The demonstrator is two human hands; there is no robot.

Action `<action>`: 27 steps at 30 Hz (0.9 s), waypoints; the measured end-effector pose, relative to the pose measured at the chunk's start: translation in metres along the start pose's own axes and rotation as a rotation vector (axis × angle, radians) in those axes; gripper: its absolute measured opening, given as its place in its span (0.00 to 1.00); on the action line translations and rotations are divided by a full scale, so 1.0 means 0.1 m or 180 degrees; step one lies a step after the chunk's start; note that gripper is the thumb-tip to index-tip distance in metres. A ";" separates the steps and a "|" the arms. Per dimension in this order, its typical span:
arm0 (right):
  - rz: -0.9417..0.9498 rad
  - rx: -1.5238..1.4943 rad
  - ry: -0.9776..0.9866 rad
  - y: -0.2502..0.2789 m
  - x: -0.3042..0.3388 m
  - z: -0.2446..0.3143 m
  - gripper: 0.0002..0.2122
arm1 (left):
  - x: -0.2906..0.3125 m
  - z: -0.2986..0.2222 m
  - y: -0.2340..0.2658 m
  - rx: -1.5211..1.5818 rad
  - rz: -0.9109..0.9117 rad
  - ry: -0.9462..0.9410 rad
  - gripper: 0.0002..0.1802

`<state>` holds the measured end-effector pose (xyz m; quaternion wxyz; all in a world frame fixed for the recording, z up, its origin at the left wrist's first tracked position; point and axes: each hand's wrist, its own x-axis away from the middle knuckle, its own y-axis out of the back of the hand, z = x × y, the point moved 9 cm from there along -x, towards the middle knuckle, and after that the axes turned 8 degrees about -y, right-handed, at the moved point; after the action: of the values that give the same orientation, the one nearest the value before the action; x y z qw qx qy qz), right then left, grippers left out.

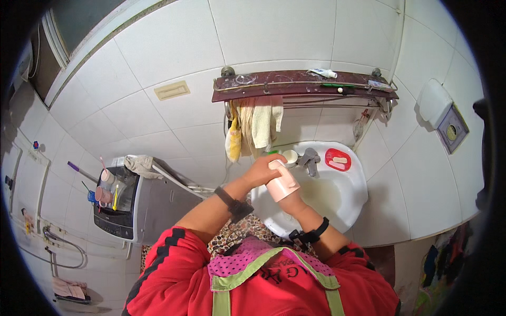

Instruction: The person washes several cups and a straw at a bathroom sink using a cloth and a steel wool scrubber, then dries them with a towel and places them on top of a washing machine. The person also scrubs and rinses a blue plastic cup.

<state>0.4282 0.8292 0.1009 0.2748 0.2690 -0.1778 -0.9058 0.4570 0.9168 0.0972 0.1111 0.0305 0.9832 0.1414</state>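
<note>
A pink cup with a handle (281,185) is held tilted over the left part of the white washbasin (360,181). My left hand (260,171) is closed around the cup's upper end, next to its handle. At the cup's lower end is my right hand (291,202); its fingers are hidden by the cup, and I cannot tell whether they are inside it or behind it. Cloudy water (322,195) lies in the basin. Behind the cup stand a grey faucet (311,162) and a small whitish cup (290,156) on the basin's rim.
A red soap dish (338,160) with pale bars sits right of the faucet. Above hangs a dark red shelf (305,84) with towels (262,120) below it. At left stands a grey washing machine (161,208), pink cups (104,195) and a yellow toothbrush (115,197) on top.
</note>
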 end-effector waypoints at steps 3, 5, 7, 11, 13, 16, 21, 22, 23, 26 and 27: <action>0.0064 0.0761 0.0347 -0.06 -0.04 0.07 0.18 | 0.01 0.23 0.02 -0.0966 0.0062 0.0970 0.26; -0.0157 0.0749 0.0436 0.00 -0.07 0.06 0.16 | -0.03 0.20 0.04 -0.0850 -0.0128 0.0868 0.24; -0.0036 -0.1156 -0.0279 0.03 -0.10 -0.17 0.16 | -0.01 0.15 0.03 -0.0641 -0.0247 0.0641 0.23; 0.0475 -0.5129 -0.1590 -0.24 0.01 -0.40 0.18 | 0.03 -0.04 0.05 0.0436 -0.0498 -0.0268 0.21; 0.0547 -0.5006 -0.1636 -0.27 0.04 -0.40 0.20 | 0.03 -0.09 0.03 0.0634 -0.0405 -0.0455 0.21; 0.0374 -0.0914 -0.0703 -0.13 0.03 -0.27 0.19 | 0.04 0.08 0.01 -0.0656 -0.0044 0.0496 0.23; 0.0153 0.0732 0.0136 -0.17 0.01 -0.16 0.21 | -0.01 0.02 -0.03 -0.1557 0.0143 0.0865 0.25; 0.0254 -0.0872 -0.0452 -0.15 0.01 -0.33 0.19 | -0.02 -0.02 -0.04 -0.1288 0.0045 0.0708 0.24; 0.0342 -0.2478 -0.1051 -0.19 0.04 -0.50 0.18 | -0.03 -0.04 -0.05 -0.1027 -0.0059 0.0553 0.23; 0.0496 -0.5384 -0.1600 -0.29 0.10 -0.54 0.19 | -0.01 -0.07 -0.05 -0.0483 -0.0145 -0.0051 0.24; 0.0490 -0.5328 -0.1466 -0.21 0.07 -0.51 0.19 | -0.02 -0.07 -0.03 -0.0246 -0.0181 -0.0279 0.26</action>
<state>0.4450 0.8325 0.0479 0.3998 -0.2240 0.4775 -0.7496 0.4576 0.9123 0.1035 0.1591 0.0044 0.9717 0.1746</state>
